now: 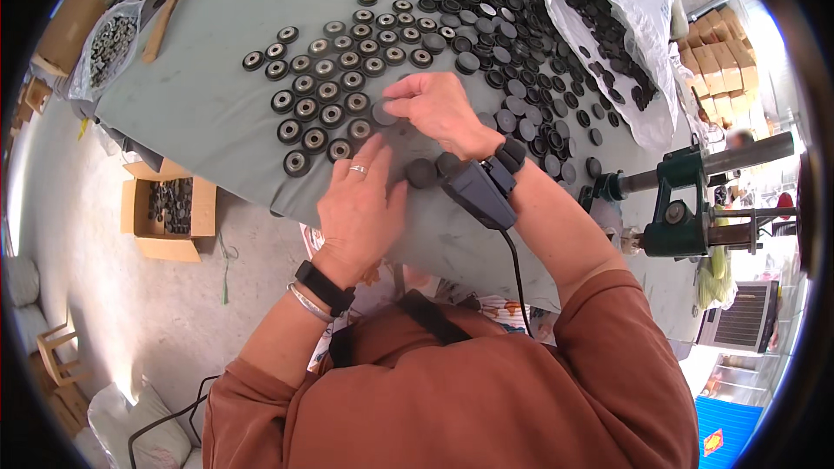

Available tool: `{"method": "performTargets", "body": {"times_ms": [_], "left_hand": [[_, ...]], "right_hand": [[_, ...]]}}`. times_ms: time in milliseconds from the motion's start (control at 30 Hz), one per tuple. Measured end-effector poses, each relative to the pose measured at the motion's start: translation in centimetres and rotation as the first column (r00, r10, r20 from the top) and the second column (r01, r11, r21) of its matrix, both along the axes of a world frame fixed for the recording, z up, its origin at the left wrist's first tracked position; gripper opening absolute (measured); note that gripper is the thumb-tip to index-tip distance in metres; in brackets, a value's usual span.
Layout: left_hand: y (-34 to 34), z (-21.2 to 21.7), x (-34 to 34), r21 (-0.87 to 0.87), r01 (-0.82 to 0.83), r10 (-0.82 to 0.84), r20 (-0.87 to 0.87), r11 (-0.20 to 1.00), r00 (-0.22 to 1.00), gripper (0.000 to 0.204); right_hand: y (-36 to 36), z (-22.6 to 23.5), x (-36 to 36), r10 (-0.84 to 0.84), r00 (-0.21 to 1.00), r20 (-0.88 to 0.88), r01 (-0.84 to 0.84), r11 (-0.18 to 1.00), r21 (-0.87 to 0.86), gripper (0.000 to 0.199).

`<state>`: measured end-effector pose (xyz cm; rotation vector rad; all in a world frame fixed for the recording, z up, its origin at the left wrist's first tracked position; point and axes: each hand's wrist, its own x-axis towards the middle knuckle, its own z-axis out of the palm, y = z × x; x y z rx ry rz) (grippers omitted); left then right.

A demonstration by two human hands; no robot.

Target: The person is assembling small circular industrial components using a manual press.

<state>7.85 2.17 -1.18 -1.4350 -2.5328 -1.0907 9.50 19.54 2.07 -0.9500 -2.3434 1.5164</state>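
Observation:
My right hand (439,111) pinches a dark round cap (382,113) between thumb and fingers, just above the cloth-covered table. My left hand (358,204) lies low over the cloth nearby, its fingers stretched out and the thumb apart, slightly blurred. Its fingertips reach the lower edge of a group of black rollers with metal centres (306,108), which stand in loose rows. Between my hands a dark round cap (422,173) rests on the cloth, with another partly hidden by the device on my right wrist.
Many black caps (512,61) are heaped at the far right, beside a white plastic bag (608,0) of black parts. A green metal press (678,200) stands at the right. A mallet (174,9) and a bag of metal parts (113,45) are far left; an open carton (169,208) is below.

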Motion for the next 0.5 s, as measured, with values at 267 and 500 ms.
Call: {"method": "performTargets", "body": {"times_ms": [267,500], "left_hand": [[1.3,0.9,-0.9,-0.071,0.025,-0.02,0.067,0.997,0.998,0.049],[1.9,0.9,-0.8,-0.118,0.028,-0.019,0.082,0.993,0.996,0.045]], "right_hand": [[1.2,-0.5,-0.8,0.055,0.996,0.072,-0.053,0.998,-0.028,0.02],[1.9,-1.6,-0.1,0.176,0.984,0.007,-0.175,0.979,0.108,0.018]]}}
